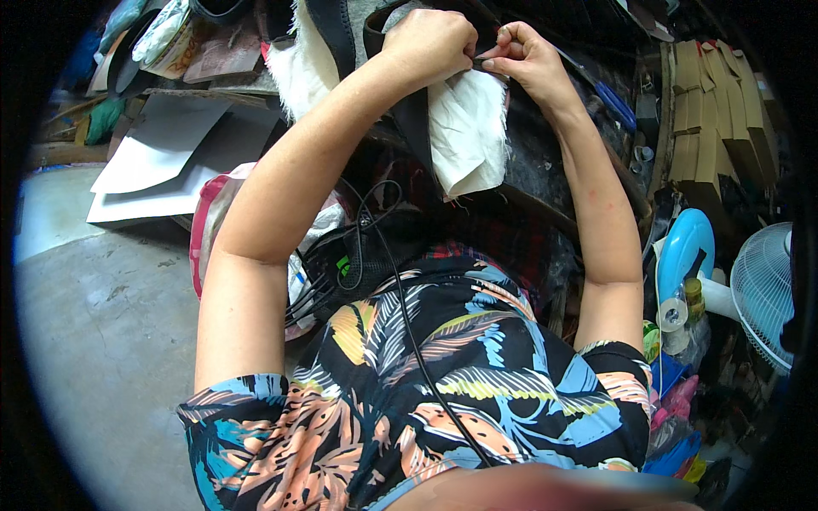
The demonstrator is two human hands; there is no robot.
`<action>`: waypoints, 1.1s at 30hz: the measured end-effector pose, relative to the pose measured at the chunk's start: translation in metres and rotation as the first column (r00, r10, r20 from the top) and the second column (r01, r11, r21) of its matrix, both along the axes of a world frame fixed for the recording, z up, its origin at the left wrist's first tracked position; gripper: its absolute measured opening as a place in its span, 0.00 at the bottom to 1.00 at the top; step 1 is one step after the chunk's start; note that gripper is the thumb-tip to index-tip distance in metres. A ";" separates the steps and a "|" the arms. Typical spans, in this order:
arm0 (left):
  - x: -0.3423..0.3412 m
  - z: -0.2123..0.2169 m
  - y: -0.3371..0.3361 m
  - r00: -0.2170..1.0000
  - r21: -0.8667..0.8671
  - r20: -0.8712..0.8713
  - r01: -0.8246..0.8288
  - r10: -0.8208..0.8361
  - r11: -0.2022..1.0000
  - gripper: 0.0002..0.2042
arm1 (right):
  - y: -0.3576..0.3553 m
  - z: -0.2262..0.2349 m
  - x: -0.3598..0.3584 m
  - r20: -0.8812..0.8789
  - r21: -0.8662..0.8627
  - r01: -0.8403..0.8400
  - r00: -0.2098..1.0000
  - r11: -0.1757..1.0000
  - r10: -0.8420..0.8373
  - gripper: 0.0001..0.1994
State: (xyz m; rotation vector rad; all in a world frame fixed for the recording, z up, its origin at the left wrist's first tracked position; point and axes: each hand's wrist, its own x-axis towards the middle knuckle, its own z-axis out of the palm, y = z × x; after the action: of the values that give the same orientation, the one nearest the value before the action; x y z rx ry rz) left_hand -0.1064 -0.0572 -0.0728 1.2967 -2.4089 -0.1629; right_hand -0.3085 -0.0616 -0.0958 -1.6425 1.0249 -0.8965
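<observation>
My left hand (pixel 430 43) is closed, its fingers pinching the edge of a black piece lined with white cloth. Close beside it on the right, my right hand (pixel 532 68) pinches the same edge between thumb and forefinger. White cloth (pixel 469 132) with a frayed border hangs down from the pinched edge, below my hands. A second black strip with frayed white cloth (pixel 302 72) lies left of my left hand. Whether a small tool sits between the fingertips cannot be made out.
A dark, worn workbench (pixel 545 192) is under the hands. White sheets (pixel 158 153) lie at the left, above a grey floor (pixel 111 315). Blue-handled scissors (pixel 615 104) rest to the right. Stacked tan cardboard (pixel 707 111) and a fan (pixel 767 281) stand farther right. A black cable (pixel 409 315) crosses my shirt.
</observation>
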 end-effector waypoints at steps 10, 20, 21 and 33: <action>0.004 0.009 -0.004 0.999 0.067 -0.001 -0.033 0.033 0.997 0.09 | 0.053 0.018 0.017 -0.363 -0.874 -0.175 0.855 0.453 -0.371 0.16; 0.004 0.005 -0.009 0.998 0.074 0.030 -0.051 0.049 0.996 0.09 | 0.057 0.007 0.013 -0.453 -0.810 -0.198 0.809 0.552 -0.376 0.13; 0.004 0.007 -0.009 0.998 0.072 0.039 -0.056 0.053 0.996 0.09 | 0.057 0.006 0.013 -0.437 -0.811 -0.175 0.816 0.558 -0.379 0.14; 0.003 0.010 -0.004 0.996 0.044 0.084 0.022 -0.026 0.999 0.08 | 0.060 -0.004 0.013 -0.383 -0.834 -0.136 0.841 0.534 -0.382 0.16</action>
State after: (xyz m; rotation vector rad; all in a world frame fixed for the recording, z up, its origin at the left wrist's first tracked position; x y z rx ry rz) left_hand -0.1037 -0.0610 -0.0627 1.3187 -2.5060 -0.1700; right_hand -0.2954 -0.0017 -0.0999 -2.8138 1.1637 -1.1745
